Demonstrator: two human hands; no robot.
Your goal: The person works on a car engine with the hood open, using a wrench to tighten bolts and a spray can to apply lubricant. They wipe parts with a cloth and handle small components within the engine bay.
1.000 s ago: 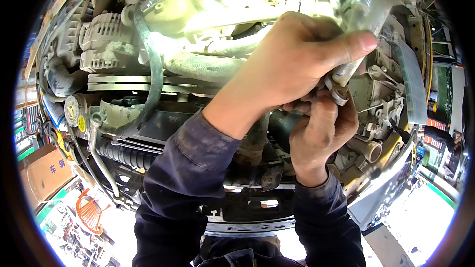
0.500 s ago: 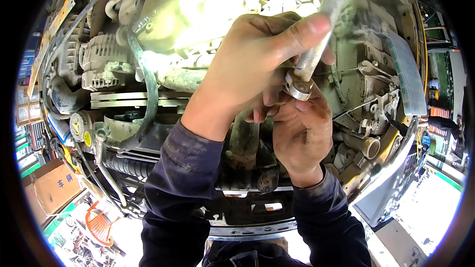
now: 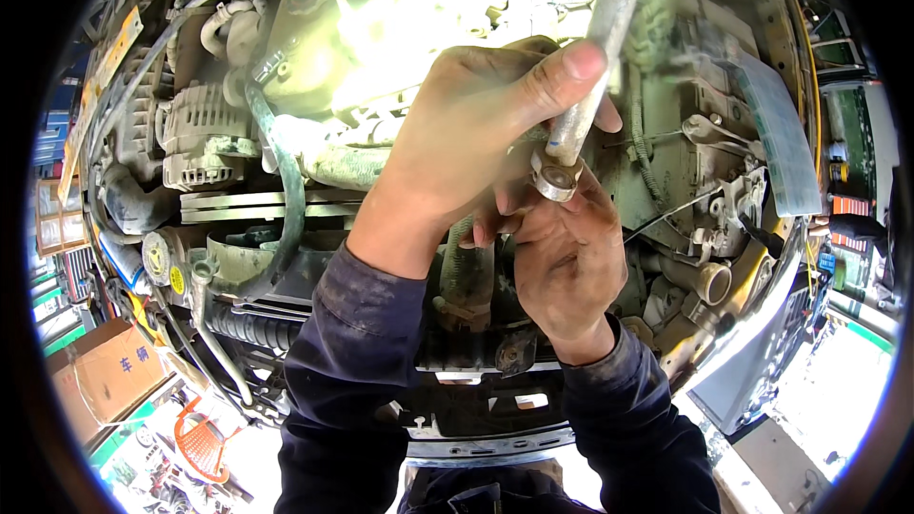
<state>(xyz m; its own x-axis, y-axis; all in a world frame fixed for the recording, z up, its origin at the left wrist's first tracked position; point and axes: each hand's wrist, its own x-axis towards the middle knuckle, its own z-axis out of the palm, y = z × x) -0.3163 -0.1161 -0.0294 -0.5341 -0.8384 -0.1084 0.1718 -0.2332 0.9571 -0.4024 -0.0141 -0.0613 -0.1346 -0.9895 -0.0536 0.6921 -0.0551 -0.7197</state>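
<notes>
A dusty grey tube (image 3: 614,14) slants down from the top edge of the view. Its lower end carries a metal ring (image 3: 555,179) that looks like a collar or clamp, with its round mouth facing me. My left hand (image 3: 447,138) is closed on the tube just above the ring, thumb in front and fingers behind. Below it, my right hand (image 3: 571,271) has its palm turned up and its fingers curled up behind the ring, touching it. The ring and my left hand partly hide those fingertips. Both hands are over the engine bay.
Around my hands are an alternator (image 3: 200,138), a dark bent hose (image 3: 288,200), an open pipe end (image 3: 712,283) and a translucent plastic panel (image 3: 781,138). The front crossmember (image 3: 490,447) lies near me. A cardboard box (image 3: 109,376) and an orange basket (image 3: 202,443) are at lower left.
Both hands have shifted a little to the left together with the tube and its ring. The ring's mouth is turned more toward me. My left hand keeps its hold.
</notes>
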